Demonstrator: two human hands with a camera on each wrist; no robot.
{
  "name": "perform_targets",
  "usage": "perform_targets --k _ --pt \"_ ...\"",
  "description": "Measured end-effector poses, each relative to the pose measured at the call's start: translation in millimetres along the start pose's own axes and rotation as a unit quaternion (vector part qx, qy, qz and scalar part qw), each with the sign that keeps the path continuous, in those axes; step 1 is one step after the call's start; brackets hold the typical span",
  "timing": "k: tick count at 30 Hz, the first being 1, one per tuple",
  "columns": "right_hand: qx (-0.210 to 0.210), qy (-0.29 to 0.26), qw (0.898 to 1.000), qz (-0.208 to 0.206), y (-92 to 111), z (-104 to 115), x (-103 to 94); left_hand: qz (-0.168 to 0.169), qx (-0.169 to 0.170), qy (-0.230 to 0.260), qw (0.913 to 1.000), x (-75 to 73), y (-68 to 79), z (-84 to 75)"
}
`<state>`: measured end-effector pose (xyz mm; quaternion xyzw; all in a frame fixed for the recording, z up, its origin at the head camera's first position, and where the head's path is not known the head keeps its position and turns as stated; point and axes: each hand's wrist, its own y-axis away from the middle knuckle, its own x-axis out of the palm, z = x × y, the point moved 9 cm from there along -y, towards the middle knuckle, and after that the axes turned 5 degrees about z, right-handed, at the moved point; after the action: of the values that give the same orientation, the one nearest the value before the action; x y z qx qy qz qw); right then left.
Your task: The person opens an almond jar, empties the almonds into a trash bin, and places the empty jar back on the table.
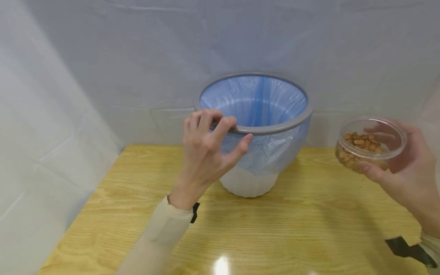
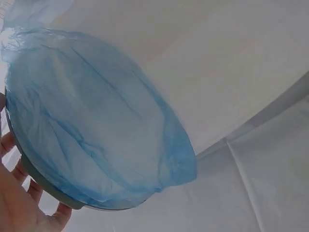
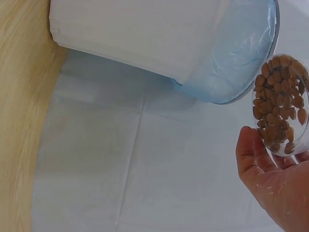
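A white trash can point(image 1: 249, 185) with a grey rim stands upright on the table, lined with a blue plastic bag point(image 1: 264, 147) that folds over its outside. My left hand point(image 1: 207, 149) grips the near left part of the rim, its fingers bent over the edge; the left wrist view shows fingertips along the rim point(image 2: 46, 186). Off to the right, my right hand point(image 1: 409, 168) holds a clear round plastic container point(image 1: 372, 152), raised above the table and apart from the can. Brown almonds point(image 3: 277, 99) partly fill the container, which has no lid on top.
The wooden table point(image 1: 292, 229) has a light grain, and its left edge runs diagonally. Pale sheeting point(image 1: 137, 57) hangs close behind the can and along the left side.
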<state>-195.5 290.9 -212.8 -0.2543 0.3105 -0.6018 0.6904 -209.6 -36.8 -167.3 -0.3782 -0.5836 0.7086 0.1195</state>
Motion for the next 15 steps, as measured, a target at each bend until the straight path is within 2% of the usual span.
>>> perform_targets --k 3,12,15 --pt "0.004 -0.016 1.000 -0.001 -2 1 -0.5 -0.001 -0.006 -0.010 0.9999 0.7 -1.1 -0.5" --pt "0.062 0.015 0.998 -0.024 -7 1 -8.0 -0.012 0.003 -0.015 0.9998 2.5 -2.8 -3.3" --pt "0.053 0.003 0.998 -0.023 -11 4 -7.8 -0.015 0.007 -0.021 0.9996 2.8 -2.9 -3.7"
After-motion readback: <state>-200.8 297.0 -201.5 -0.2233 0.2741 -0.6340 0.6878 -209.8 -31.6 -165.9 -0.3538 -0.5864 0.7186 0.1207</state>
